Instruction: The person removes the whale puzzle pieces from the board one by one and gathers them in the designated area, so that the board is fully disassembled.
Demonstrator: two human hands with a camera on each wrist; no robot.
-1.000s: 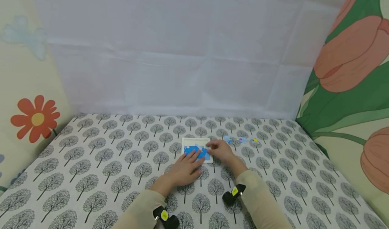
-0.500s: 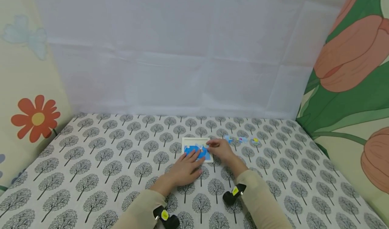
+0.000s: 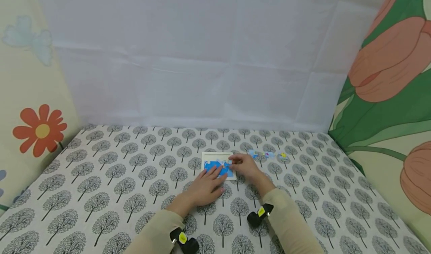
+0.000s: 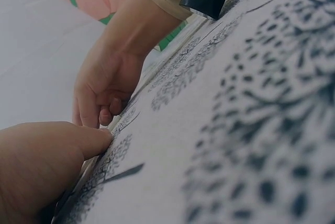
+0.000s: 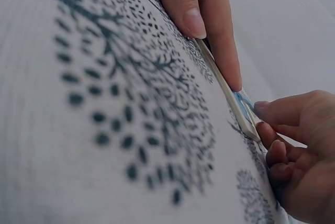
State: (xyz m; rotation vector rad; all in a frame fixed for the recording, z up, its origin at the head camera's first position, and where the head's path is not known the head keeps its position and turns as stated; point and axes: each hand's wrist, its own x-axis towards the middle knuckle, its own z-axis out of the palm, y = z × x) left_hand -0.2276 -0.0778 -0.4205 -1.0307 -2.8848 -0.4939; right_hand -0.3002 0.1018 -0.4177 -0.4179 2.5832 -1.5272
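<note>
A small white-framed puzzle tray (image 3: 219,155) lies on the cloth, its lower part filled with blue jigsaw pieces (image 3: 213,165). My left hand (image 3: 202,188) rests over the tray's near side, fingers spread and fairly straight on the blue area. In the right wrist view its fingers (image 5: 222,41) lie along the white rim. At the tray's right edge, my right hand (image 3: 245,167) has curled fingers. A blue puzzle piece (image 5: 245,100) shows at its thumb tip, seemingly pinched there; most of it is hidden.
Several loose puzzle pieces (image 3: 260,154) lie to the right of the tray, with a yellow-patterned piece (image 3: 283,155) beyond them. The tree-print tablecloth (image 3: 134,209) runs back to a white cloth backdrop (image 3: 188,59). Both wrists carry small black cameras.
Both hands stay almost in place over the tray. Any shift of the right fingertips is too slight to make out.
</note>
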